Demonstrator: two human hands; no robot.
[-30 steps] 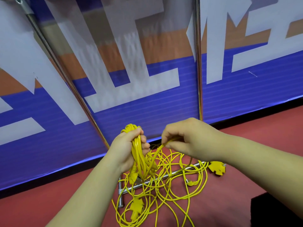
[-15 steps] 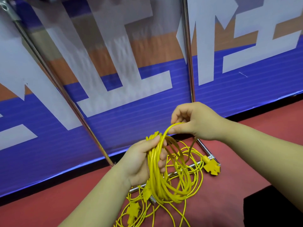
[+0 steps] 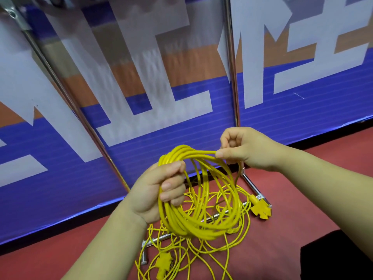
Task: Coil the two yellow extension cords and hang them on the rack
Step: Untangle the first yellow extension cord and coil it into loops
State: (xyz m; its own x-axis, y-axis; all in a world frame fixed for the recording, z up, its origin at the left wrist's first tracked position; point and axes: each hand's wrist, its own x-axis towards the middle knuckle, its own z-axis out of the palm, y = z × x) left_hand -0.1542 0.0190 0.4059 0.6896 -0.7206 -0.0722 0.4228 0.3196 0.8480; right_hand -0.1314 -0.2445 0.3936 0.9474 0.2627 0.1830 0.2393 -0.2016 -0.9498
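My left hand (image 3: 159,190) grips a bundle of yellow cord loops (image 3: 193,227) that hang down in a round coil. My right hand (image 3: 244,147) pinches one strand of the same cord at the top right of the coil, between thumb and forefinger. Loose yellow cord (image 3: 201,253) lies tangled on the red floor beneath the coil, with a yellow socket block (image 3: 260,209) at the right and a yellow plug (image 3: 163,263) at the bottom. The chrome rack's uprights (image 3: 232,77) rise behind my hands, and its base bar (image 3: 159,237) lies under the loose cord.
A blue, white and orange banner wall (image 3: 141,98) stands close behind the rack. A slanted chrome pole (image 3: 66,93) runs from upper left down to the floor. A dark object (image 3: 339,257) sits at the lower right on the red floor (image 3: 302,219).
My right hand has carried a strand up and to the right, laying another loop onto the bundle. The coil in my left hand has grown and opened into wider loops. The view has shifted.
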